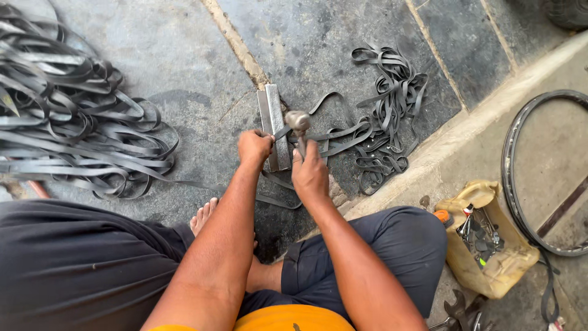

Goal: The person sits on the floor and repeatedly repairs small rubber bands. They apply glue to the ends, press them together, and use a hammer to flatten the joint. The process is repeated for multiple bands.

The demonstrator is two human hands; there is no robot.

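Big pile of rubber strips (67, 116) on floor, far left. Left hand (254, 149) pins strip (343, 132) on metal block (274, 125). Right hand (309, 175) grips hammer (298, 122), head over block. Advice: keep fingers off strike line, strip flat.

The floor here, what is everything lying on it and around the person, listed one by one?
Metal bar: one, grey, on the stone floor under the hands.
Hammer: one, grey head, over the bar.
Rubber strips: black, big pile at left, smaller pile at right.
Tyre: one, black, far right.
Cut plastic can: one, yellowish, holding small tools, lower right.
Spanner: one, dark, bottom edge.
Foot: bare, between the knees.
Left hand: pressing a strip on the bar.
Right hand: gripping the hammer handle.
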